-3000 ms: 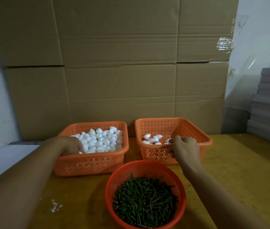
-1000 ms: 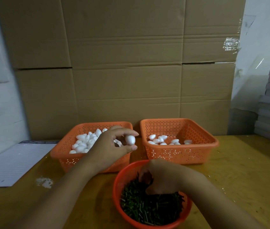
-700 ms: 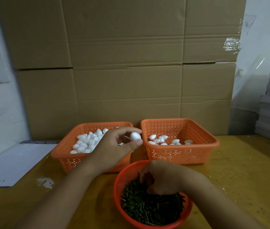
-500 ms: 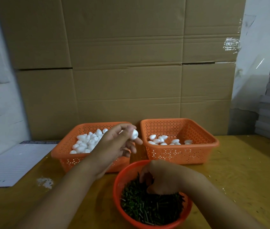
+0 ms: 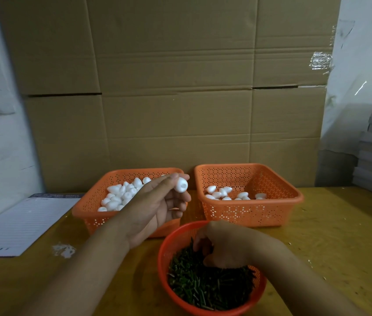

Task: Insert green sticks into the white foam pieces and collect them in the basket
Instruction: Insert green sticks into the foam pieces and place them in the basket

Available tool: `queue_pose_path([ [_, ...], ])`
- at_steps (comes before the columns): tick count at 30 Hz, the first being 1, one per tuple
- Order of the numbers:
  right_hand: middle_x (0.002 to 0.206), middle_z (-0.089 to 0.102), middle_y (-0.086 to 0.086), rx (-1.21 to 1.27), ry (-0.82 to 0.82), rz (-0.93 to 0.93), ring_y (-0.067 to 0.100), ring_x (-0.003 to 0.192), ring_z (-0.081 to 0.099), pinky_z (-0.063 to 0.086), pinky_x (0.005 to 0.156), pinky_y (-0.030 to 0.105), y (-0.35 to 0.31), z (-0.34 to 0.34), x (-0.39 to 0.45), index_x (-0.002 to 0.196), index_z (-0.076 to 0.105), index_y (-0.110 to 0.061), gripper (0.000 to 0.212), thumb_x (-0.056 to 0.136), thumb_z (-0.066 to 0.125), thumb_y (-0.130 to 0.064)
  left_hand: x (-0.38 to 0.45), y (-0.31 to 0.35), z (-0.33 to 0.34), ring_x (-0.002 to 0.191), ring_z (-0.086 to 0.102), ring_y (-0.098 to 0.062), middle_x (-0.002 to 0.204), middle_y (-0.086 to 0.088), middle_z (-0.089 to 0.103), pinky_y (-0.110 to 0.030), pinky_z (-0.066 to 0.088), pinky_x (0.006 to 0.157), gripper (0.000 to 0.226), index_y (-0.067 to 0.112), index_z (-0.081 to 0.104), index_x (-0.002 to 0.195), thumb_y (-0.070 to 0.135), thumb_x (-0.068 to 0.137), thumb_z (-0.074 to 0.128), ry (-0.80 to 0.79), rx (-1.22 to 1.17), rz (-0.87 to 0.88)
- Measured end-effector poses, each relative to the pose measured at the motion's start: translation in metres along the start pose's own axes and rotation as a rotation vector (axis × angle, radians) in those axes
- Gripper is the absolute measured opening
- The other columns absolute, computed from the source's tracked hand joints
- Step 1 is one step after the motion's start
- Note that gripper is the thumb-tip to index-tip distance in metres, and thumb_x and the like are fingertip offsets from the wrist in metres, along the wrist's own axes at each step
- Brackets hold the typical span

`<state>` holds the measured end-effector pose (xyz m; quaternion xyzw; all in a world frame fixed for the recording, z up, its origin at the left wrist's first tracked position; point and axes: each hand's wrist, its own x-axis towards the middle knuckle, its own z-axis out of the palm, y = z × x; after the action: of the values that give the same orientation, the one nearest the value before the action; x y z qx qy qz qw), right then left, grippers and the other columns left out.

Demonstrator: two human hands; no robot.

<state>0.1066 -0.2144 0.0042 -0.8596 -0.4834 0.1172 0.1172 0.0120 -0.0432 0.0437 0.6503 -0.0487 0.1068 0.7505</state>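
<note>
On the desk (image 5: 340, 236), the left basket (image 5: 89, 201) holds a heap of plain foam pieces (image 5: 121, 195): most work remains. The left hand (image 5: 157, 206) pinches one foam piece (image 5: 180, 184), hole outward, in a fingertip grip. The right hand (image 5: 223, 245) curls into the green sticks (image 5: 207, 286) in the round bowl (image 5: 164, 247); whether it holds one I cannot tell. The right basket (image 5: 249, 215) holds few pieces.

Dim, warm indoor light over my bench, soft shadows under my forearms, small glare on the clear tape (image 5: 321, 60) at upper right, green sticks (image 5: 210, 283) murky in shade, wide-angle bending at the edges, slight softness throughout, corners darker.
</note>
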Motion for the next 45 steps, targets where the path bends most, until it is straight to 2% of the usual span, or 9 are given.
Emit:
queue_pose_path([
  [3, 0.108, 0.068, -0.006, 0.0, 0.001, 0.001, 0.009, 0.092, 0.061, 0.047, 0.069, 0.017, 0.0003, 0.0, -0.0003, 0.12, 0.066, -0.032, 0.036, 0.086, 0.07, -0.021, -0.0002, 0.0001, 0.0004, 0.074, 0.061, -0.013, 0.089, -0.008, 0.068, -0.025, 0.052, 0.066, 0.028, 0.011, 0.062, 0.099, 0.039, 0.094, 0.058, 0.005, 0.018, 0.009],
  [6, 0.109, 0.069, -0.006, -0.002, 0.001, -0.002, 0.009, 0.093, 0.062, 0.045, 0.066, 0.013, 0.0005, -0.0001, -0.0002, 0.12, 0.066, -0.032, 0.037, 0.086, 0.069, -0.02, -0.0005, -0.001, -0.0007, 0.079, 0.064, -0.014, 0.094, -0.008, 0.07, -0.024, 0.053, 0.066, 0.035, 0.009, 0.059, 0.109, 0.037, 0.091, 0.07, 0.025, -0.018, 0.024],
  [11, 0.11, 0.069, -0.006, 0.013, -0.015, 0.003, 0.011, 0.096, 0.064, 0.054, 0.079, 0.025, 0.0002, -0.0007, -0.0007, 0.12, 0.066, -0.032, 0.036, 0.086, 0.069, -0.018, 0.0001, -0.0028, -0.0021, 0.084, 0.065, -0.014, 0.101, -0.007, 0.069, -0.025, 0.054, 0.069, 0.029, 0.018, 0.063, 0.107, 0.016, 0.082, 0.077, -0.006, -0.047, 0.037],
  [17, 0.111, 0.068, -0.005, 0.004, -0.014, -0.006, 0.011, 0.095, 0.063, 0.05, 0.073, 0.019, 0.0, -0.0011, -0.001, 0.121, 0.065, -0.031, 0.037, 0.087, 0.068, -0.017, 0.0009, -0.0054, -0.0032, 0.082, 0.062, -0.011, 0.102, -0.001, 0.067, -0.024, 0.054, 0.069, 0.034, 0.025, 0.073, 0.098, 0.004, 0.071, 0.08, -0.013, -0.034, 0.039],
  [20, 0.112, 0.068, -0.004, 0.003, -0.016, -0.005, 0.013, 0.098, 0.064, 0.053, 0.077, 0.023, -0.0001, -0.0015, -0.0015, 0.122, 0.065, -0.03, 0.037, 0.088, 0.068, -0.017, 0.0007, -0.006, -0.0038, 0.083, 0.063, -0.011, 0.102, 0.0, 0.068, -0.024, 0.054, 0.07, 0.034, 0.027, 0.074, 0.096, 0.005, 0.07, 0.081, -0.001, -0.005, 0.049],
  [31, 0.109, 0.069, -0.007, -0.002, 0.01, -0.022, 0.009, 0.091, 0.062, 0.055, 0.079, 0.026, 0.0013, 0.0003, -0.0004, 0.119, 0.066, -0.032, 0.036, 0.086, 0.069, -0.017, 0.0005, -0.0052, -0.0019, 0.086, 0.068, -0.019, 0.118, -0.017, 0.071, -0.029, 0.056, 0.072, 0.039, 0.009, 0.055, 0.123, 0.013, 0.088, 0.071, -0.047, 0.005, 0.042],
  [35, 0.11, 0.068, -0.007, 0.004, 0.006, -0.026, 0.009, 0.094, 0.061, 0.052, 0.078, 0.023, 0.0013, 0.0002, -0.0004, 0.12, 0.065, -0.032, 0.036, 0.086, 0.068, -0.018, 0.0007, -0.004, -0.0013, 0.083, 0.068, -0.02, 0.111, -0.014, 0.072, -0.029, 0.056, 0.07, 0.039, 0.01, 0.055, 0.122, 0.022, 0.087, 0.065, -0.054, -0.026, 0.02],
  [39, 0.111, 0.068, -0.006, 0.003, -0.002, -0.016, 0.013, 0.099, 0.064, 0.056, 0.084, 0.029, 0.0008, -0.0001, -0.0007, 0.12, 0.065, -0.032, 0.037, 0.086, 0.068, -0.018, 0.0024, -0.0014, -0.0008, 0.076, 0.065, -0.019, 0.093, -0.01, 0.069, -0.03, 0.054, 0.067, 0.025, 0.016, 0.059, 0.114, 0.023, 0.089, 0.062, -0.042, -0.085, -0.008],
  [45, 0.112, 0.068, -0.005, 0.004, -0.007, -0.006, 0.014, 0.101, 0.064, 0.056, 0.086, 0.03, -0.0006, -0.0006, -0.0012, 0.12, 0.066, -0.031, 0.037, 0.087, 0.066, -0.015, 0.0035, 0.0013, -0.0022, 0.062, 0.058, -0.015, 0.076, -0.005, 0.058, -0.028, 0.053, 0.061, 0.02, 0.019, 0.069, 0.102, 0.03, 0.085, 0.067, -0.021, -0.208, -0.04],
])
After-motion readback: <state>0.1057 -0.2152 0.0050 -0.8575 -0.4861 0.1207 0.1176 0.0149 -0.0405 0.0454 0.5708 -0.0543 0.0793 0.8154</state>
